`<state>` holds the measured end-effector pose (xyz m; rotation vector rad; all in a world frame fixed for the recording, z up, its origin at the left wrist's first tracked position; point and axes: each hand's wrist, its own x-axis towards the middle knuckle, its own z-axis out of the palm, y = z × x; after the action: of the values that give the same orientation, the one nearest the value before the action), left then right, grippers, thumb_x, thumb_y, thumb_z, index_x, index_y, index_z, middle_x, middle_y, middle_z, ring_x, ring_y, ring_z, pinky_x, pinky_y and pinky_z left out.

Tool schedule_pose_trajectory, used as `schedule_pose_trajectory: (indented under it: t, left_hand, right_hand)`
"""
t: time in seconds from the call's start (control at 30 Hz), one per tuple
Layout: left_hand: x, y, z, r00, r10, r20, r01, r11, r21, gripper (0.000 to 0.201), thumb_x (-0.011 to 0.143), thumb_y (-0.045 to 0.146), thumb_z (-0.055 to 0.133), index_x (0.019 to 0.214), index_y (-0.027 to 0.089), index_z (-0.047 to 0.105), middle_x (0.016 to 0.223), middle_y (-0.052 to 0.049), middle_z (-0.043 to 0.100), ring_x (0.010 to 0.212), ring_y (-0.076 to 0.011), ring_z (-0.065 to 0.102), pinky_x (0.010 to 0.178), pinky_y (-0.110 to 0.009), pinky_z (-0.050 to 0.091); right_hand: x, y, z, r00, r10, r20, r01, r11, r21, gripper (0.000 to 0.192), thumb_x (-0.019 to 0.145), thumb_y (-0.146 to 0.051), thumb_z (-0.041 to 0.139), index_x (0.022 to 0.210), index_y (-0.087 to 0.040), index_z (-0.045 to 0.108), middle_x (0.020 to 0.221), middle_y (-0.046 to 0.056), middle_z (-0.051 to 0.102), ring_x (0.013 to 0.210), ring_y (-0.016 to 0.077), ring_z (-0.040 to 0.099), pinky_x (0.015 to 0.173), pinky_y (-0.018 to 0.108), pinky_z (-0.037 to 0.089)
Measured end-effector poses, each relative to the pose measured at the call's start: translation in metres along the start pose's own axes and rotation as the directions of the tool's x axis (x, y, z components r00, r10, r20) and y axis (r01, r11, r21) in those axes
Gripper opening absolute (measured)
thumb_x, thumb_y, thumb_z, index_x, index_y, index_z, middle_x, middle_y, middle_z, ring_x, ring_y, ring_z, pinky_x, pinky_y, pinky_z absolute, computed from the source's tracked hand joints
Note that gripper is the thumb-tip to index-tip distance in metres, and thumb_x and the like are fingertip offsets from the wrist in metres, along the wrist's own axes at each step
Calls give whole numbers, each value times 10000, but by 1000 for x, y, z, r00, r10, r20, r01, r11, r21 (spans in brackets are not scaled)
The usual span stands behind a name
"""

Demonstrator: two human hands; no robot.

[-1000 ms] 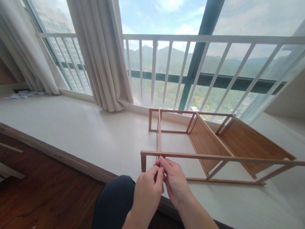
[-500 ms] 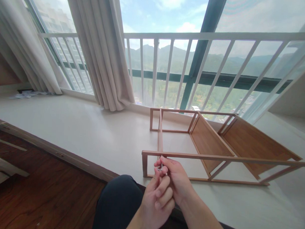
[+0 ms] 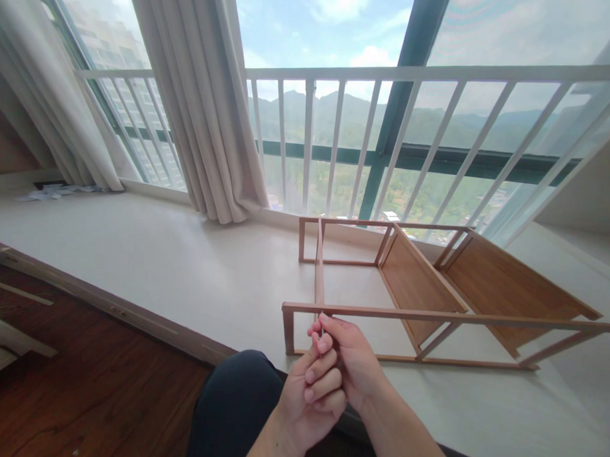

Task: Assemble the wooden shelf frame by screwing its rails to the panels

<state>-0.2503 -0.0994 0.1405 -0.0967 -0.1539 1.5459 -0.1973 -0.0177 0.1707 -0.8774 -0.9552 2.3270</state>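
Note:
A half-built wooden shelf frame (image 3: 432, 316) lies on its side on the white platform (image 3: 174, 264) by the window. My right hand (image 3: 353, 360) is pinched on a small thin metal tool, held against the underside of the frame's near rail close to its left end. My left hand (image 3: 312, 395) is curled, palm up, with its fingertips touching the same tool just below the right hand's fingers. Most of the tool is hidden by my fingers. My knee in dark trousers (image 3: 233, 399) sits under both hands.
Beige curtains (image 3: 209, 105) hang at the back left before a white railing (image 3: 415, 76) and large windows. Dark wood floor (image 3: 79, 387) lies at the lower left with loose pale boards (image 3: 5, 341). Papers (image 3: 56, 191) lie at the far left of the platform.
My left hand has turned from a pinch beside the right hand to a palm-up curl below it. The right hand has stayed at the rail.

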Motion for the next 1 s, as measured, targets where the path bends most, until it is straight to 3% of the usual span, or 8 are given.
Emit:
schedule_pose_trajectory:
  t: [0.17, 0.37, 0.7, 0.77, 0.8, 0.87, 0.93, 1.0]
  left_hand:
    - [4, 4, 0, 998, 25, -53, -16, 984, 175, 166, 888, 200, 716, 819, 131, 582, 475, 117, 275, 348, 17, 228, 367, -105, 132]
    - [5, 7, 4, 976, 122, -180, -46, 926, 376, 225, 784, 227, 822, 778, 114, 627, 447, 116, 299, 361, 15, 157, 357, -107, 154]
    - [6, 4, 12, 918, 276, -285, -13, 740, 673, 425, 700, 444, 860, 757, 162, 547, 434, 116, 313, 382, -15, 154, 370, -134, 138]
    - [7, 5, 7, 893, 360, -269, 4, 592, 806, 506, 708, 604, 797, 742, 183, 519, 430, 106, 337, 370, -30, 172, 374, -165, 130]
    - [7, 5, 4, 870, 436, -229, 1, 462, 887, 548, 726, 687, 735, 720, 188, 508, 426, 93, 352, 368, -41, 197, 384, -181, 144]
    - [5, 7, -1, 803, 592, -65, 6, 101, 995, 602, 772, 761, 622, 654, 185, 497, 440, 55, 392, 401, -66, 284, 430, -207, 207]
    - [2, 8, -2, 744, 656, 130, 60, -260, 964, 564, 832, 693, 602, 630, 171, 534, 500, 17, 460, 485, -93, 386, 515, -222, 274]
    - [-1, 8, 2, 715, 656, 242, 148, -480, 865, 454, 890, 567, 590, 663, 173, 595, 573, -4, 524, 555, -115, 440, 584, -235, 296]
  right_hand:
    - [2, 1, -1, 1000, -26, 9, 26, 999, -31, 430, 666, -513, 850, 678, -114, 690, 710, 41, 690, 578, 90, 560, 542, 184, 429]
    - [4, 2, -4, 999, -50, -5, 49, 991, -124, 439, 698, -559, 800, 703, -132, 698, 511, -23, 542, 461, 87, 471, 449, 196, 303]
    - [5, 3, -3, 995, -101, -20, 95, 978, -183, 433, 711, -551, 778, 679, -124, 714, 502, -5, 551, 514, 103, 505, 517, 199, 375]
    - [5, 3, -3, 992, -120, -24, 114, 977, -179, 431, 702, -541, 786, 672, -116, 721, 508, 1, 560, 523, 105, 508, 531, 207, 389]
    - [6, 3, -4, 992, -124, -22, 119, 977, -175, 427, 698, -534, 791, 673, -114, 723, 516, 3, 567, 516, 103, 500, 525, 212, 386]
    - [7, 4, -5, 992, -127, -12, 123, 979, -160, 413, 699, -519, 800, 682, -113, 725, 544, 7, 588, 503, 99, 484, 506, 221, 373]
    - [8, 5, -6, 993, -118, 6, 118, 984, -132, 404, 702, -510, 811, 689, -116, 721, 580, 13, 611, 513, 102, 492, 509, 229, 380]
    - [8, 6, -6, 993, -113, 19, 114, 989, -98, 404, 698, -506, 828, 698, -116, 720, 610, 19, 626, 551, 114, 528, 548, 236, 418]
